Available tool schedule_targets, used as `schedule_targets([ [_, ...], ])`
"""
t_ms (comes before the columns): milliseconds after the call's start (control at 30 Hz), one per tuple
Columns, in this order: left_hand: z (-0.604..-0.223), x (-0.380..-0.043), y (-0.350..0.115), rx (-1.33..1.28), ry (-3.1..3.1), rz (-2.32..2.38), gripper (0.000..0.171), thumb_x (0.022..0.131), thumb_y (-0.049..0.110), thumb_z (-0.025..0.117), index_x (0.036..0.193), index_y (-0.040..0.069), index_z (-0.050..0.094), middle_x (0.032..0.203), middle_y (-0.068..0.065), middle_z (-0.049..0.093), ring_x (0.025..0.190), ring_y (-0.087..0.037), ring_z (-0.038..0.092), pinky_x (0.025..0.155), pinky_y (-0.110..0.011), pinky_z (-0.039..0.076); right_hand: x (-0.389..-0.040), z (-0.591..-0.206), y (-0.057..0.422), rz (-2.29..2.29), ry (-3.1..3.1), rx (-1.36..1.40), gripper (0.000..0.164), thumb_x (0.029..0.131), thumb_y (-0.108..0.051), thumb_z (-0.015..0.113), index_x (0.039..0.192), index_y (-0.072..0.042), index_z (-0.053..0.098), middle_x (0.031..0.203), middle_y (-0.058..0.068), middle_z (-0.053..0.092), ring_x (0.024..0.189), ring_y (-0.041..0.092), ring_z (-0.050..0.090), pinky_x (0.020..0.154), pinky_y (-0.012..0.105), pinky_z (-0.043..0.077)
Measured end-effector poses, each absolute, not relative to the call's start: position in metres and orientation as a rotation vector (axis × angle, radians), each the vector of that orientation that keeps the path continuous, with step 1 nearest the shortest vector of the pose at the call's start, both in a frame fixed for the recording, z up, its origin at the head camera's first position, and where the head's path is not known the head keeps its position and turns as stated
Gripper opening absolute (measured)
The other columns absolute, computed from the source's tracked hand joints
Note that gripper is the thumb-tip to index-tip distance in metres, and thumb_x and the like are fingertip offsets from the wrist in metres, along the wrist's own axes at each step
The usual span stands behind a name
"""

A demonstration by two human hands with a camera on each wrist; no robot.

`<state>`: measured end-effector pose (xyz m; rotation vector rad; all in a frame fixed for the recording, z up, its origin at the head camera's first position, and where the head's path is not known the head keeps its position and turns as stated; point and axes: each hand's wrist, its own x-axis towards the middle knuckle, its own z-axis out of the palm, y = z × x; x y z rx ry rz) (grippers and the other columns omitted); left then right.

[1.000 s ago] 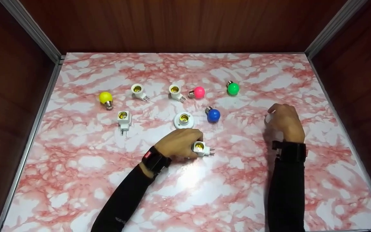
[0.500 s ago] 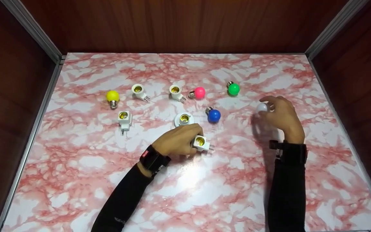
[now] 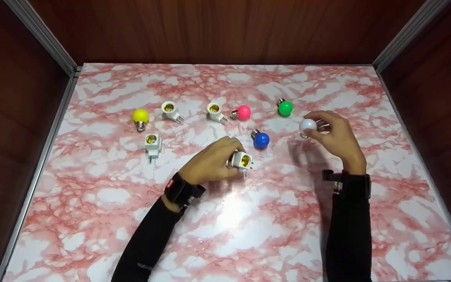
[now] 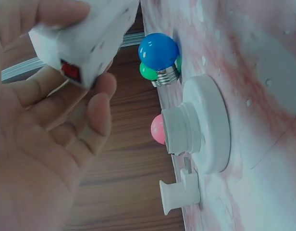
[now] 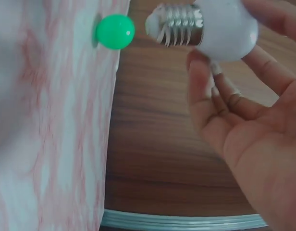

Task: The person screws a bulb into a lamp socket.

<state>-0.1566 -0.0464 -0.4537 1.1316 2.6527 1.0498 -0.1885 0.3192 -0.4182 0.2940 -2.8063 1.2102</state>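
Observation:
My left hand [image 3: 213,161] grips a white plug-in bulb socket [image 3: 242,160] above the table, its gold-lined opening facing up. In the left wrist view that socket [image 4: 97,41] shows a small red switch on its side. A white light bulb [image 3: 308,127] is pinched between the thumb and fingers of my right hand [image 3: 337,135]. The right wrist view shows the bulb's [image 5: 227,29] metal screw base pointing away from the palm. Below my left hand stands a round white lamp base [image 4: 205,125], hidden from the head view. Nearest to the held bulb lies a green bulb [image 3: 285,108].
Blue [image 3: 261,140], pink [image 3: 244,112] and yellow bulbs [image 3: 141,116] lie on the marbled table [image 3: 104,219]. Two round plug-in sockets [image 3: 169,108] sit towards the back, and a square one [image 3: 153,144] stands at left. Brown panels [image 3: 225,31] rise around the sides and back.
My right hand has lifted the white bulb and carried it left. My left hand has raised the socket and moved it slightly away from me, covering the round lamp base. The yellow bulb rolled right.

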Motion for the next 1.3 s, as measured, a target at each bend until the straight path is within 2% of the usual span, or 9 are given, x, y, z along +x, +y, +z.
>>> schedule_targets([
  [167,-0.453,-0.160,-0.048,1.158,2.712,1.099,0.038,0.082,0.015,0.082,0.117,0.014,0.067,0.116,0.000,0.068,0.111,-0.017,0.060,0.098,-0.034,0.056,-0.188,-0.418,0.308,1.337,-2.761,0.375,0.036,0.097,-0.020,0.079,0.130,-0.010,0.070,0.122,0.009,0.071,0.102,-0.001,0.066,0.091,0.007,0.052],
  [333,-0.454,-0.162,-0.049,1.161,2.766,1.119,0.043,0.083,0.019,0.079,0.124,0.010,0.069,0.119,-0.003,0.070,0.111,-0.020,0.061,0.097,-0.036,0.056,-0.186,-0.416,0.295,1.508,-2.706,0.459,0.037,0.095,-0.008,0.078,0.131,-0.002,0.067,0.119,0.006,0.072,0.104,0.002,0.070,0.093,0.009,0.056],
  [567,-0.453,-0.163,-0.051,1.126,2.805,1.192,0.044,0.084,0.020,0.078,0.126,0.009,0.068,0.117,-0.005,0.072,0.108,-0.025,0.063,0.094,-0.037,0.056,-0.180,-0.410,0.276,1.619,-2.638,0.656,0.043,0.090,0.002,0.081,0.131,-0.004,0.070,0.124,0.002,0.070,0.110,0.008,0.070,0.098,0.013,0.058],
  [800,-0.451,-0.163,-0.053,1.087,2.817,1.333,0.041,0.088,0.020,0.077,0.127,0.008,0.068,0.115,-0.006,0.070,0.103,-0.022,0.066,0.093,-0.037,0.060,-0.174,-0.405,0.252,1.617,-2.482,0.937,0.046,0.079,0.013,0.084,0.122,0.001,0.072,0.122,0.017,0.070,0.114,0.012,0.070,0.103,0.024,0.062],
  [1000,-0.450,-0.163,-0.053,1.053,2.792,1.422,0.039,0.088,0.016,0.074,0.126,0.008,0.068,0.111,-0.006,0.067,0.095,-0.017,0.063,0.085,-0.040,0.062,-0.173,-0.404,0.241,1.518,-2.452,1.061,0.045,0.080,0.010,0.085,0.121,-0.004,0.074,0.125,0.013,0.069,0.119,0.012,0.065,0.105,0.024,0.060],
  [1300,-0.449,-0.163,-0.052,1.011,2.787,1.430,0.040,0.087,0.016,0.075,0.126,0.008,0.068,0.112,-0.007,0.067,0.096,-0.018,0.064,0.086,-0.041,0.063,-0.173,-0.408,0.235,1.433,-2.496,1.113,0.047,0.080,0.008,0.085,0.123,-0.010,0.076,0.127,0.010,0.070,0.121,0.010,0.064,0.105,0.023,0.058],
])
